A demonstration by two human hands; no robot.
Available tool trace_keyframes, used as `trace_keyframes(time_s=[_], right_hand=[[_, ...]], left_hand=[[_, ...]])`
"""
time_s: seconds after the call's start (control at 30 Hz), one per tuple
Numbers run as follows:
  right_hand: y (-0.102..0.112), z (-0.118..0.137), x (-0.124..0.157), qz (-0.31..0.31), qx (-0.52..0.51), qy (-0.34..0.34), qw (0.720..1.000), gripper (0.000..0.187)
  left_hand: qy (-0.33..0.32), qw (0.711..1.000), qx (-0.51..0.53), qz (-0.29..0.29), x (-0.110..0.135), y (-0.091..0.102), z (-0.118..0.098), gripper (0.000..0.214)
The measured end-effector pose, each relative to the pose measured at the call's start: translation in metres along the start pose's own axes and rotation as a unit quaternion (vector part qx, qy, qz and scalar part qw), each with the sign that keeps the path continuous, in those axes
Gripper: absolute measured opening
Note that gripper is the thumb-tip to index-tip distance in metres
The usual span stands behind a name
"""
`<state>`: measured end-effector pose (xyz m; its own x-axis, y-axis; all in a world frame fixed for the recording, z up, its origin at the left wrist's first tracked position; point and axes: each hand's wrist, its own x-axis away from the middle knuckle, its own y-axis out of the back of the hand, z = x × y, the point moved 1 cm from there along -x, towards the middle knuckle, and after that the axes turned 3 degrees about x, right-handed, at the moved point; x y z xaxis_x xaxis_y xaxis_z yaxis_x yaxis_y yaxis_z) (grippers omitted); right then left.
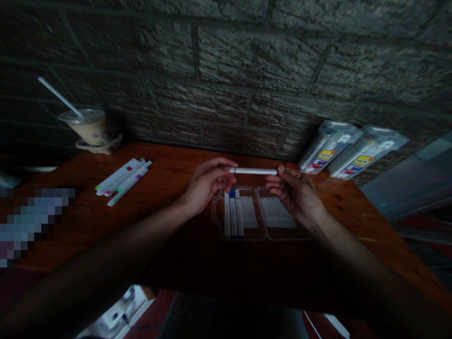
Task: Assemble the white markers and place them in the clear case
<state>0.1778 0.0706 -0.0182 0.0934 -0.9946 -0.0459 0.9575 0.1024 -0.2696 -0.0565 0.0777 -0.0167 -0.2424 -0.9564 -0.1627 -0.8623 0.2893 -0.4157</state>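
White marker (256,171) held level above the open clear case (262,214), left hand (210,183) pinching one end, right hand (296,190) pinching the other. Case lies flat on the surface (169,160) — left half has white markers (233,216) side by side, one blue-topped, next to a white insert; right half shows another white insert, partly hidden by right hand. Two clear cases (344,148) with yellow-and-blue labels stand by the wall, contents too dim to count. Loose markers (122,179) lie left. Plastic cup (92,129) — milky brown drink, white straw — sits in a holder (102,147).
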Motion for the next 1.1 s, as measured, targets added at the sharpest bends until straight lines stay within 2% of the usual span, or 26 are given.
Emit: trace_keyframes(time_s=[0.23, 0.4, 0.6, 0.77, 0.93, 1.1], right_hand=[[-0.004, 0.001, 0.001, 0.014, -0.001, -0.001, 1.0, 0.02], [-0.004, 0.0, 0.001, 0.024, -0.024, -0.017, 0.999, 0.009], [0.001, -0.005, -0.002, 0.03, 0.0, -0.01, 0.999, 0.02], [-0.003, -0.006, 0.001, 0.043, 0.029, -0.003, 0.999, 0.019], [-0.01, -0.006, 0.008, 0.101, 0.061, -0.05, 0.992, 0.028], [-0.01, -0.008, 0.01, 0.138, 0.107, -0.048, 0.983, 0.025]], left_hand=[[-0.019, 1.0, 0.005, -0.023, -0.002, 0.001, 0.0, 0.015], [-0.033, 0.999, 0.004, -0.034, -0.003, 0.002, -0.001, 0.014], [-0.036, 0.999, 0.006, -0.038, -0.004, 0.004, -0.001, 0.014], [-0.018, 1.0, 0.003, -0.006, -0.002, 0.002, 0.001, 0.013], [0.014, 0.998, -0.031, 0.048, 0.001, 0.0, 0.006, 0.014], [0.007, 0.995, -0.06, 0.082, 0.002, 0.0, 0.01, 0.014]])
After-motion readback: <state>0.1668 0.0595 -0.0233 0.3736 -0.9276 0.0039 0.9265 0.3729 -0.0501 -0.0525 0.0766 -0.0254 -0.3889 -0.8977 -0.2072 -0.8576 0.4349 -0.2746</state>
